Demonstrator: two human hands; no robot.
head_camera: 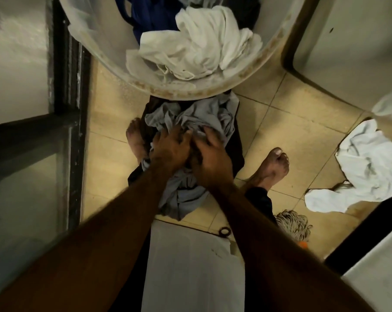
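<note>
Currently, item one: grey garment (190,118), centre of the frame. It is bunched and creased, hanging just below the near rim of the tub, with its lower folds trailing down toward your body.

Item two: left hand (170,149), on the garment's left side. Its fingers (181,136) are curled into the cloth and gripping a wad of it.

Item three: right hand (213,163), touching the left. Its fingers (209,135) are slightly spread and hooked over a fold. What the thumb does cannot be told.

Step in hand, as judged: you are gathering the grey garment into one bundle with both hands. It is not yet in the tub.

Next move, as judged: tighten both grips so no tail hangs loose, then raise the bundle over the rim without snagging it.

Surroundings, outward:
- Tub (190,92), round and pale with a stained rim, upper centre. It holds a white cloth (201,41) and a blue garment (150,16).
- Left foot (134,136) and right foot (273,165), bare, on either side of the garment.
- Tiled floor (292,122), beige.
- White cloth on the floor (366,167), right of the frame, well apart from your hands.
- Mop head (294,224), lower right.
- Dark window frame (73,109), left edge.
</note>
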